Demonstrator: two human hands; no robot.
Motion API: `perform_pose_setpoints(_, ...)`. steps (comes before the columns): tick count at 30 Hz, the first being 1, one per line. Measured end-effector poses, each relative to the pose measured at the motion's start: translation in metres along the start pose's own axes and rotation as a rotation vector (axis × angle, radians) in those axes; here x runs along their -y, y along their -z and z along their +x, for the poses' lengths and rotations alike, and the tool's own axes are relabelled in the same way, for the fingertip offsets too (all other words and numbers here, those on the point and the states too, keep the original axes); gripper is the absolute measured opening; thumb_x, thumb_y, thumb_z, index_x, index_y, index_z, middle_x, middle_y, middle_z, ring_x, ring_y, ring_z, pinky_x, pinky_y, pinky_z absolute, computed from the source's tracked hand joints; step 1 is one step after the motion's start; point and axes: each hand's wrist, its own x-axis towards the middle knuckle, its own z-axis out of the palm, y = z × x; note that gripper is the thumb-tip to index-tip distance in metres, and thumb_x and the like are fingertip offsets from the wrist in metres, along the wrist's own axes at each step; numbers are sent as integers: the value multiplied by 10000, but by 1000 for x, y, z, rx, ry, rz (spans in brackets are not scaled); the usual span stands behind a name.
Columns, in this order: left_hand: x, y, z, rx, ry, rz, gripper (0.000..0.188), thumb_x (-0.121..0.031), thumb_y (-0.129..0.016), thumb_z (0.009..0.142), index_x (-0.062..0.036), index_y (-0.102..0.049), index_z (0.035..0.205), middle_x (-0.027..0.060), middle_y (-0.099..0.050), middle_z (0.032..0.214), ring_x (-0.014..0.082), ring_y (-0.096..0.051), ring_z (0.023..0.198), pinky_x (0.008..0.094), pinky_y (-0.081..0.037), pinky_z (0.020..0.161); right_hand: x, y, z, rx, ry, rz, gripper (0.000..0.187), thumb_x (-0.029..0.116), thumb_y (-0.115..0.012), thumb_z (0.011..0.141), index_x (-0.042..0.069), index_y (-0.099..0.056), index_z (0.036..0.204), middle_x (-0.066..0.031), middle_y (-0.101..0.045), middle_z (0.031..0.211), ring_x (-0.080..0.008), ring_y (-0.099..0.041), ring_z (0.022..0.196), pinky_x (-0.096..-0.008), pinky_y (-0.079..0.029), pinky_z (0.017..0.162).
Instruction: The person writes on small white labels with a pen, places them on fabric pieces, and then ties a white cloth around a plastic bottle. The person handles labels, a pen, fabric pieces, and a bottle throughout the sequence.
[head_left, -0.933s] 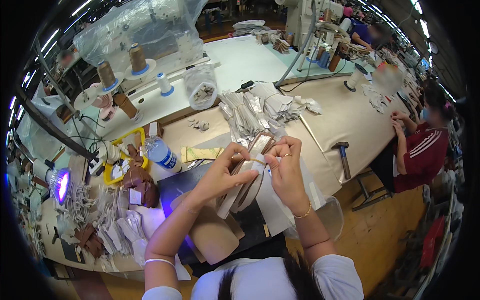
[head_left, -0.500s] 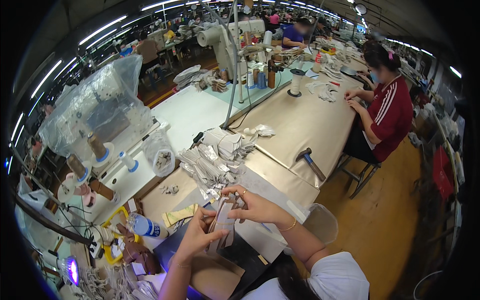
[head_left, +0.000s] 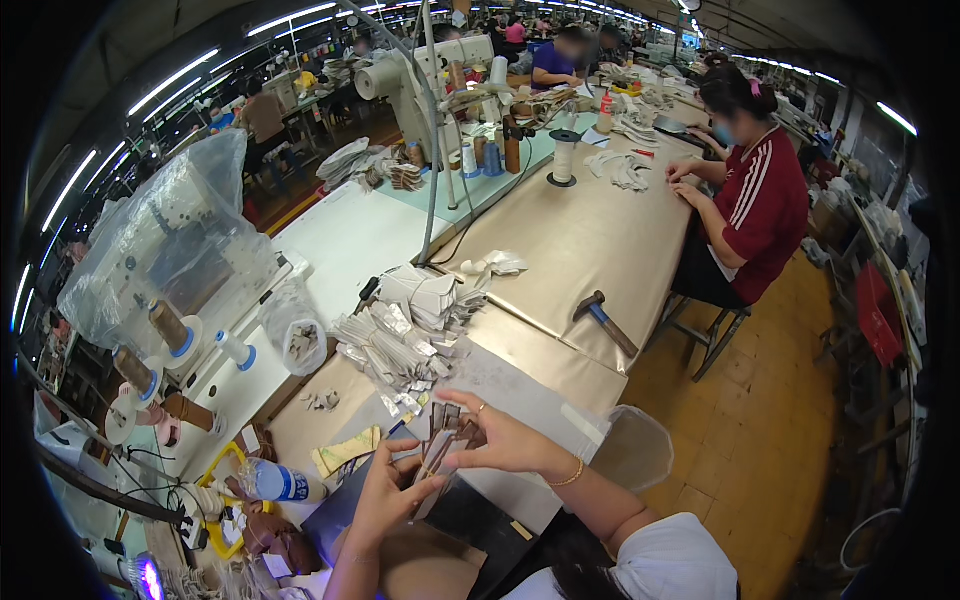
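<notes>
Above the bench (head_left: 560, 260), the left hand (head_left: 385, 495) and right hand (head_left: 500, 440) pinch thin dark strips (head_left: 445, 435), which seem light and floppy, best held near the ends.

Hammer (head_left: 604, 321) lies on the tan bench (head_left: 590, 240), well apart from a stack of grey cut pieces (head_left: 405, 335). Thread cone (head_left: 565, 157) upright farther back. Sewing machine under clear plastic cover (head_left: 165, 245) at left; plastic bottle (head_left: 278, 482) beside yellow tape holder (head_left: 222, 500). Co-worker in red top (head_left: 762, 205) seated at right.
</notes>
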Motion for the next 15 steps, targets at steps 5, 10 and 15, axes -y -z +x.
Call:
perform_pose_setpoints(5,11,11,4,9,-29,-22,482,51,-744,802,46,-524,1231,160,-667,1145,176,-649,1015,299,-523,895,7,-1,-3,-27,53,-326,596,304,-784,820,24,-545,1289,-147,-693,1066,-209,-669,957,-322,-508,877)
perform_pose_setpoints(10,11,15,7,-118,-74,-220,342,28,-689,862,68,-616,1193,140,-688,1093,180,-654,1026,290,-513,919,23,-2,-4,-107,114,-413,512,288,-789,806,11,-594,1189,-154,-708,1012,-239,-692,918,-323,-522,811)
perform_pose_setpoints(15,11,18,10,-204,-193,-130,211,-56,-654,903,45,-639,1087,139,-696,1003,219,-664,979,342,-487,950,28,-5,-10,-152,144,-323,514,298,-805,791,5,-603,1162,-131,-704,945,-201,-679,839,-314,-524,781)
